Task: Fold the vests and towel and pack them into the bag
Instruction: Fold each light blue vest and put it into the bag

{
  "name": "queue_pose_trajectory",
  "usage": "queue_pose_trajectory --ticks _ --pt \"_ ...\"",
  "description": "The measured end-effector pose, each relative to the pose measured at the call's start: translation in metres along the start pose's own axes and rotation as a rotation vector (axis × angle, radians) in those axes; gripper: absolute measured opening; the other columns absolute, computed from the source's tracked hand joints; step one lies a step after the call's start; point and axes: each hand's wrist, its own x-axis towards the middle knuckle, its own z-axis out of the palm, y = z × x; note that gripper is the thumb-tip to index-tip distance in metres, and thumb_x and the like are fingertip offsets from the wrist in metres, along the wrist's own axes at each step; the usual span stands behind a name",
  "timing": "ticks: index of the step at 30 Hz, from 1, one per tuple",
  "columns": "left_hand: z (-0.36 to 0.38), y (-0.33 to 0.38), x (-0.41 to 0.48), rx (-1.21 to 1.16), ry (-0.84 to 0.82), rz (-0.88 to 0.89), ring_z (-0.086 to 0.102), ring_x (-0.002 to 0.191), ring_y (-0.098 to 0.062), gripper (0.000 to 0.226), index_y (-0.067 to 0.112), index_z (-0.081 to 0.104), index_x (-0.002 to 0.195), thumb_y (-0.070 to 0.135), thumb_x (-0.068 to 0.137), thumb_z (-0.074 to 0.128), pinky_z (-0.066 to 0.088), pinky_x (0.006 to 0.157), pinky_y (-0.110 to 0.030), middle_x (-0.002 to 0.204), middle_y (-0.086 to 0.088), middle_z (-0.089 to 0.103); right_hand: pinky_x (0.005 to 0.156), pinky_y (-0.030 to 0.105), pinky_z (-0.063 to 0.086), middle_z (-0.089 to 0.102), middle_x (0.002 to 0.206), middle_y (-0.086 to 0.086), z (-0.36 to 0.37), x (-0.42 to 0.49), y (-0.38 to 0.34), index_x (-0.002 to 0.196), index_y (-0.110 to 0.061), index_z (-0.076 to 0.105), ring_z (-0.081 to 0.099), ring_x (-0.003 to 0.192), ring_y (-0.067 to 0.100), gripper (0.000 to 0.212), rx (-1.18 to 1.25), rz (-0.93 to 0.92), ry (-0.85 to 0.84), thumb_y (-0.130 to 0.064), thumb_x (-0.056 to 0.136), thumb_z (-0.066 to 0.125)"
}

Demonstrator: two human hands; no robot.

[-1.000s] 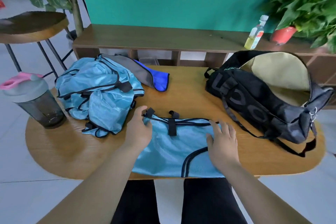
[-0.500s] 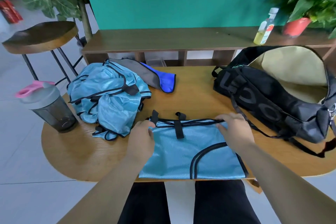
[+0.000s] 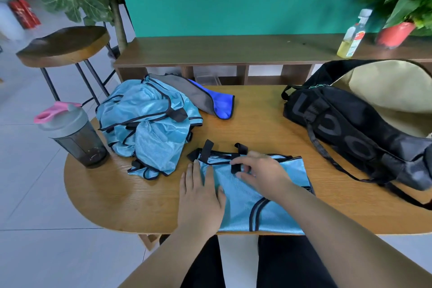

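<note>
While the left hand (image 3: pixel 201 199) lay flat, fingers straight, on the vest (image 3: pixel 275 196) at the near edge of the table (image 3: pixel 131 194), the right hand (image 3: pixel 259 170) pinched its black strap (image 3: pixel 235 168); thin mesh looked light, limp, slippery (grip bound edges, not mid-panel).

Left grip (image 3: pixel 201 203) lies flat, palm down, fingers (image 3: pixel 196 177) straight and pointing forward. Right grip (image 3: pixel 264 172) sits just beside it, turned inward, fingers (image 3: pixel 238 161) curled, thumb and forefinger pinched together. Both bare forearms extend in from below, converging.
</note>
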Motion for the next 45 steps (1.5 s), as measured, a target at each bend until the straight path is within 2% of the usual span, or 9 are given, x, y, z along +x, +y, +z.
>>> queue_pose_trajectory --ticks 5,7,14,20,27,31,37,41,45 --pt "0.001 0.000 0.000 0.006 -0.016 -0.010 -0.005 0.162 -0.034 0.079 0.021 0.007 0.169 0.054 0.098 -0.003 0.002 0.131 -0.050 0.174 -0.018 -0.006 0.060 0.034 0.061 0.077 0.083 -0.010 -0.010 0.023 -0.018 0.114 -0.029 0.072 0.073 0.071 0.012 0.012 0.562 0.339 0.253 -0.027 0.103 0.067" --pt "-0.002 0.000 0.000 -0.019 -0.031 -0.026 -0.004 0.162 -0.034 0.078 0.022 0.009 0.169 0.054 0.098 0.000 0.001 0.131 -0.049 0.175 -0.018 -0.005 0.067 0.040 0.064 0.079 0.086 -0.011 -0.015 0.028 -0.021 0.118 -0.028 0.068 0.076 0.075 0.008 0.014 0.703 0.419 0.322 -0.023 0.105 0.062" --pt "-0.028 -0.014 0.029 -0.261 -0.033 -0.080 0.028 0.144 -0.027 0.055 0.038 0.040 0.152 0.040 0.099 0.056 0.030 0.119 -0.044 0.156 -0.001 0.036 0.106 0.022 0.048 0.065 0.133 -0.021 0.021 0.003 0.000 0.149 -0.040 0.049 0.055 0.127 -0.007 0.052 0.309 0.091 0.223 -0.013 0.105 0.057" --pt "-0.034 -0.033 0.074 -0.654 -0.007 -0.141 0.051 0.105 -0.018 0.028 0.035 0.051 0.106 0.035 0.090 0.074 0.050 0.084 -0.035 0.103 0.007 0.060 0.104 0.026 0.048 0.052 0.143 -0.021 0.027 -0.002 0.001 0.149 -0.046 0.037 0.054 0.128 0.000 0.058 0.219 0.071 0.198 -0.016 0.104 0.060" --pt "-0.028 -0.041 0.094 -0.786 -0.079 0.028 0.056 0.118 0.003 0.052 0.041 0.054 0.132 0.006 0.095 0.068 0.043 0.085 -0.007 0.134 0.017 0.060 0.117 0.015 0.033 0.050 0.147 -0.021 0.035 0.005 0.010 0.148 -0.038 0.054 0.034 0.141 -0.009 0.050 0.111 -0.033 0.209 -0.013 0.104 0.056" --pt "-0.024 -0.042 0.102 -0.845 -0.090 0.024 0.066 0.114 -0.012 0.046 0.042 0.064 0.132 0.022 0.093 0.077 0.055 0.093 -0.027 0.128 0.015 0.067 0.115 0.007 0.023 0.051 0.147 -0.020 0.036 0.006 0.011 0.146 -0.033 0.058 0.032 0.143 -0.006 0.048 0.097 -0.042 0.216 -0.010 0.104 0.056" --pt "-0.029 -0.023 0.100 -0.476 0.110 -0.063 0.047 0.136 -0.027 0.070 0.020 0.046 0.152 0.035 0.092 0.078 0.042 0.113 -0.039 0.150 -0.006 0.047 0.119 0.024 0.037 0.049 0.148 -0.018 0.038 0.006 0.012 0.145 -0.033 0.059 0.034 0.143 -0.004 0.046 0.100 -0.035 0.210 -0.012 0.104 0.053" --pt "-0.033 0.005 0.060 -0.266 0.520 0.125 0.051 0.111 -0.030 0.038 0.017 0.059 0.123 0.020 0.089 0.075 0.048 0.095 -0.043 0.123 -0.008 0.051 0.120 0.028 0.038 0.053 0.147 -0.015 0.036 0.005 0.009 0.144 -0.027 0.061 0.037 0.144 0.001 0.046 0.099 -0.049 0.220 -0.009 0.103 0.055" --pt "-0.007 0.011 0.034 -0.124 0.345 0.328 0.057 0.107 -0.022 0.017 0.023 0.066 0.112 0.023 0.096 0.065 0.049 0.091 -0.037 0.114 0.006 0.057 0.118 0.028 0.040 0.054 0.148 -0.015 0.032 0.005 0.007 0.144 -0.028 0.061 0.038 0.143 0.001 0.044 0.087 -0.033 0.211 -0.011 0.103 0.056"
